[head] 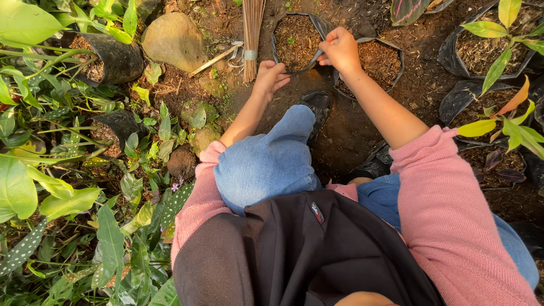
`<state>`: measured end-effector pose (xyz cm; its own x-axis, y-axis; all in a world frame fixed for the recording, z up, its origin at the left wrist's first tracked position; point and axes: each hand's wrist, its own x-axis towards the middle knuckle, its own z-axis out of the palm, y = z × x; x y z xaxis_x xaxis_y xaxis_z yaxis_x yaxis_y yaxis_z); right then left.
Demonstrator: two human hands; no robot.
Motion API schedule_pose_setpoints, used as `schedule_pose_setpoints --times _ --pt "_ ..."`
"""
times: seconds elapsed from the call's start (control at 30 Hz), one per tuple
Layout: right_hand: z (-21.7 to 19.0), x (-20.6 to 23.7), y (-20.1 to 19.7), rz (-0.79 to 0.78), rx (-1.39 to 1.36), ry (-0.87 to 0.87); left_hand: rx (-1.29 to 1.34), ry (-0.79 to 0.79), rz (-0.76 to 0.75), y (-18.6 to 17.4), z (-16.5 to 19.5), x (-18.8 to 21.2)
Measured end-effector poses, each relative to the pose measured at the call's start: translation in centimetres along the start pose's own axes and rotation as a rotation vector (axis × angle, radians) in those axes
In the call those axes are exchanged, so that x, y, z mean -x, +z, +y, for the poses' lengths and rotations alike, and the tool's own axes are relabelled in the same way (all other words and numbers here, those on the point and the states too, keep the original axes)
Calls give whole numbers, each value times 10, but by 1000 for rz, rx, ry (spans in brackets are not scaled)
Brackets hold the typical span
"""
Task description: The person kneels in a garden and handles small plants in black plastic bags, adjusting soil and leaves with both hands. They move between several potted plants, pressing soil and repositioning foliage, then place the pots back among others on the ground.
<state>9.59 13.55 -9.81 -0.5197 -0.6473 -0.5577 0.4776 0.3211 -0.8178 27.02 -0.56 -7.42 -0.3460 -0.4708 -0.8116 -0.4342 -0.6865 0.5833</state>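
A: What is gripped by the hands?

B: The rim of a black plastic grow bag [296,41], filled with dark potting mix, is pinched at its near right corner by the right hand [340,49]. The fingers are curled shut on the thin plastic, seemingly so that the soft wall is kept upright and the mouth open.

A: And the left hand [269,76]?

B: It is held just below the same bag's near rim, fingers bent inward in a loose fist. Whether plastic is caught in it cannot be told; nothing is plainly seen between the fingers.

A: Where is the bag placed?

B: On bare soil, straight ahead of the bent denim knee [266,161], within easy reach. A second filled grow bag [378,63] is set touching it on the right, partly hidden by the right wrist.

A: What else is seen around it?

B: A bundle of thin broom sticks [251,34], bound with a pale band, is laid just left of the bag. A rounded stone [174,38] is found further left. A black shoe [318,105] is planted just below the bag. Potted plants with yellow-green leaves [498,62] are lined up at the right.
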Motion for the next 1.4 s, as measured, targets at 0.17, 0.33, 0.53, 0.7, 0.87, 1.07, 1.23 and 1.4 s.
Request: schedule_pose_setpoints --times 0.17,0.33,0.53,0.7,0.87,1.07,1.23,1.4 --pt "5 -8 -5 20 -52 107 231 31 -39 -13 -20 -5" --pt "-6 -8 -1 14 -670 473 437 -25 -90 -12 -27 -13" --pt "-3 5 25 19 -934 413 608 85 -13 -2 -17 -13" --pt "20 6 38 71 -810 257 489 -177 45 8 -14 -2" --pt "28 20 44 313 -597 291 588 -442 -9 12 -25 -4" --pt "37 34 55 197 -491 284 587 -226 -110 8 -43 -6" --pt "50 26 52 89 -534 209 631 -253 -120 8 -45 -6" --pt "45 31 52 172 -569 317 700 -301 -135 11 -46 -6"
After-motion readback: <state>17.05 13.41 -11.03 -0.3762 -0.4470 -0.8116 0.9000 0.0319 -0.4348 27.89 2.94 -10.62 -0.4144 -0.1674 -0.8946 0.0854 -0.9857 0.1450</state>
